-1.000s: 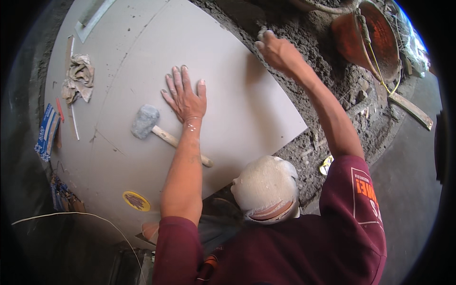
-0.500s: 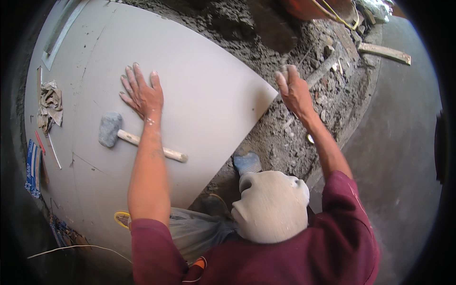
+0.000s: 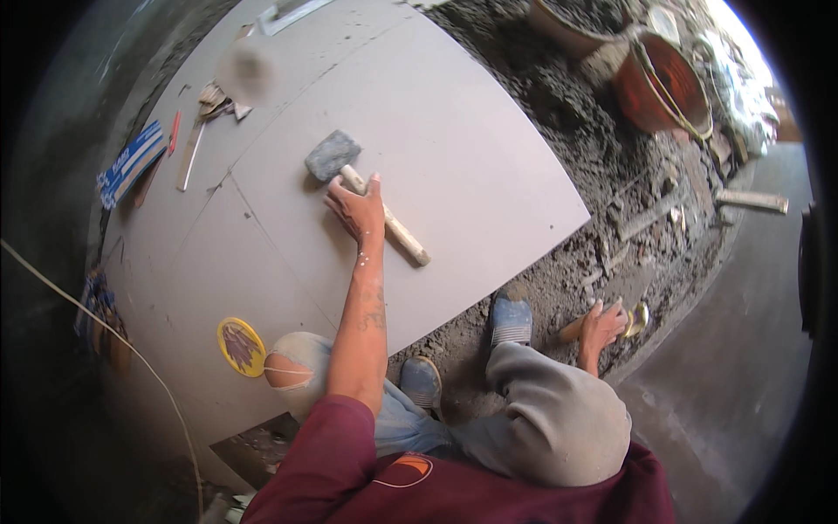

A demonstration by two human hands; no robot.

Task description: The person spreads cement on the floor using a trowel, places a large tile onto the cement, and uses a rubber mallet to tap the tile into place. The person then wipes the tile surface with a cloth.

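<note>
My left hand (image 3: 358, 210) is over a rubber mallet with a grey head (image 3: 333, 155) and a pale wooden handle (image 3: 404, 236). Its thumb and fingers straddle the handle just below the head. The mallet is over large pale grey tiles (image 3: 471, 148), and I cannot tell whether it is lifted. Low on the right, beside my bent knee, my right hand (image 3: 602, 326) closes on an object on the rough mortar. A brown, handle-like end (image 3: 572, 330) and a shiny yellowish round end (image 3: 640, 320) show either side of the hand; its kind is unclear.
Wet mortar and rubble (image 3: 642, 223) border the tile edge. An orange bucket (image 3: 663, 83) stands at the far right, near a wood offcut (image 3: 752, 202). A blue-and-white packet (image 3: 131, 164), a red pen-like stick (image 3: 175, 133) and a yellow-rimmed disc (image 3: 240, 347) are left. A cord (image 3: 105, 325) crosses the lower left.
My left hand has gone from lying spread on the tile to the mallet handle. My right hand has dropped from beside the tile corner to the object near my knee. The view has shifted.
</note>
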